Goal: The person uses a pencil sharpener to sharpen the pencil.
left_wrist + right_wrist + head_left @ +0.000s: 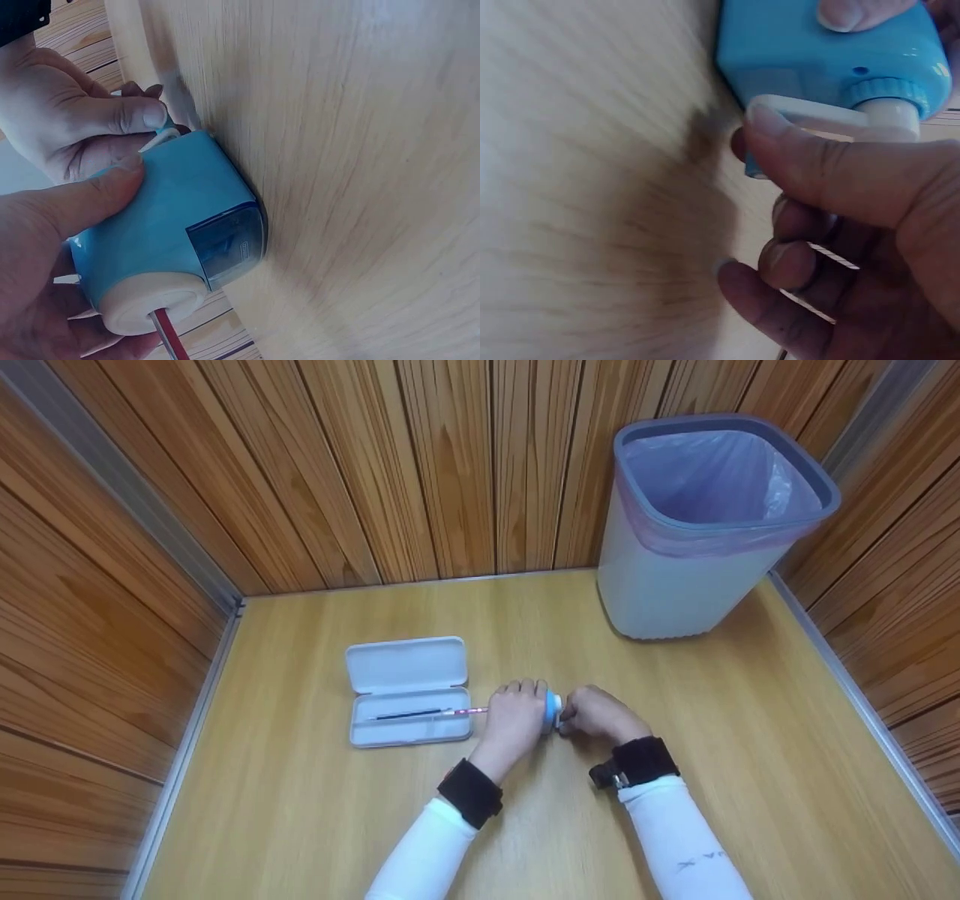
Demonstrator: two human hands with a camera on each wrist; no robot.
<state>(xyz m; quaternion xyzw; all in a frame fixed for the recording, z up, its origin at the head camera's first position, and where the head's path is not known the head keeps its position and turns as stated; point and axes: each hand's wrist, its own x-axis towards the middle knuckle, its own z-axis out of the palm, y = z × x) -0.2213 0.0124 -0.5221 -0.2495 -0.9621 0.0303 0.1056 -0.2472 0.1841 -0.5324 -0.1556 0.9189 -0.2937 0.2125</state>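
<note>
A blue crank pencil sharpener (169,206) is on the wooden table, its dark see-through shavings drawer facing out in the left wrist view. My left hand (514,716) grips the body, thumb over one side and fingers round the other. From the cream-coloured front ring (124,306) sticks out a red pencil (170,336), its tip hidden inside. At the opposite end, my right hand (600,714) pinches the knob of the white crank (810,112) between thumb and forefinger. The other fingers of that hand hang loosely curled below.
An open light-grey pencil case (409,694) lies left of my hands, lid folded back, with a dark slim pencil or pen (409,714) in it. A lined waste bin (667,577) stands at the back right. Wood-panelled walls enclose the table's back and sides.
</note>
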